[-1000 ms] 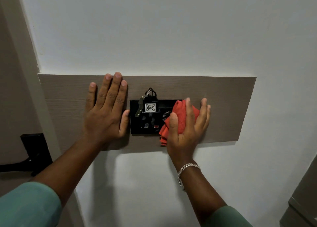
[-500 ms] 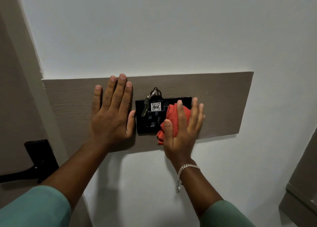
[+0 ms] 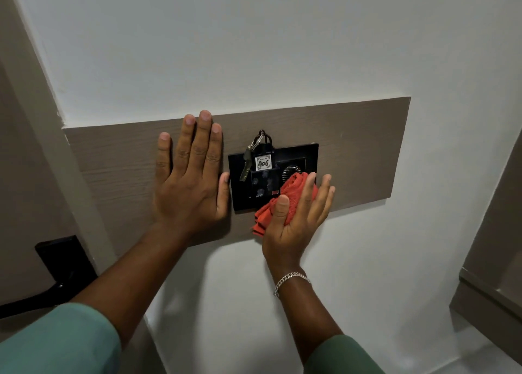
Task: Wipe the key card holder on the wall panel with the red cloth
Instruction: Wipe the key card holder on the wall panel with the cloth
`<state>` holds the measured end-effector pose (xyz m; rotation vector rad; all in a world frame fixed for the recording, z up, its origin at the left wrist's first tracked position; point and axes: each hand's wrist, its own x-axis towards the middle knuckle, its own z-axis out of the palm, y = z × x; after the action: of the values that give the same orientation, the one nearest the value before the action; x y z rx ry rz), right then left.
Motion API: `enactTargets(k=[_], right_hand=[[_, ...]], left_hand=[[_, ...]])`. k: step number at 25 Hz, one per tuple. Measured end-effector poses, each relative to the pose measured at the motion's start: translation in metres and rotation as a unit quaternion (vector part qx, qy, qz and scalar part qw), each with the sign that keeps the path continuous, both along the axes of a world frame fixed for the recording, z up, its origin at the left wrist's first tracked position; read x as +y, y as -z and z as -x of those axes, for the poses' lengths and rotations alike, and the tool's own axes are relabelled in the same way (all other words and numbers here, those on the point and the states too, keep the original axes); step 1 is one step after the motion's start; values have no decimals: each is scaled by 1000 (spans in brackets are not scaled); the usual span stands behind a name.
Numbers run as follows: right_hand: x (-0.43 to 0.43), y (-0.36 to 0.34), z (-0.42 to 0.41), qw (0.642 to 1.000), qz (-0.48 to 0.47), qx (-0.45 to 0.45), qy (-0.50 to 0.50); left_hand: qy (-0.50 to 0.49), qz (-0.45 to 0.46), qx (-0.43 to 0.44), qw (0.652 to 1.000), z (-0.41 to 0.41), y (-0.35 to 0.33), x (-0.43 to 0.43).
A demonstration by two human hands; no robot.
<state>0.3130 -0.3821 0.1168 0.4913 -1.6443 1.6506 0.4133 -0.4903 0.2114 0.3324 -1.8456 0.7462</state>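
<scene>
A black key card holder (image 3: 262, 185) is fixed on a brown wood-grain wall panel (image 3: 358, 153). A tag marked 406 (image 3: 263, 163) with a key on a ring sits in its slot. My right hand (image 3: 296, 218) presses a bunched red cloth (image 3: 285, 201) against the holder's lower right corner, fingers spread over the cloth. The cloth hangs a little below the holder's bottom edge. My left hand (image 3: 189, 181) lies flat on the panel just left of the holder, thumb touching its edge.
A door frame runs down the left, with a black door handle plate (image 3: 65, 263) at lower left. A brown cabinet or door edge (image 3: 491, 274) stands at the right. White wall surrounds the panel.
My right hand with the cloth has slid down and slightly left across the holder's right part, uncovering a round dial. The left hand stays flat on the panel. The view has shifted.
</scene>
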Motion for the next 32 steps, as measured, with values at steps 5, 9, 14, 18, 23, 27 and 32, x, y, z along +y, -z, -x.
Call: enactTargets(k=[5,9,14,18,23,27,32], right_hand=[[-5,-11,8,991,108,-79,8],[-15,2,-7,998,55,-32,20],[1,2,7,987,146,-73,-2],[14,-29,1,965,260,-20,-11],[-2,-51,-16,987,-1,162,-8],[5,-30,-11,986,-55,158,-4],[-6,-47,-13,982,-62,177,20]], left_hand=[[0,11,6,1000,1,1,-2],[8,7,9,1000,4,2,-6],[10,8,6,1000,2,1,-5],[26,-6,1,1000,1,2,-3],[33,-11,-4,999,0,1,-4],[35,-14,-7,999,0,2,-4],[39,-12,-5,999,1,2,-6]])
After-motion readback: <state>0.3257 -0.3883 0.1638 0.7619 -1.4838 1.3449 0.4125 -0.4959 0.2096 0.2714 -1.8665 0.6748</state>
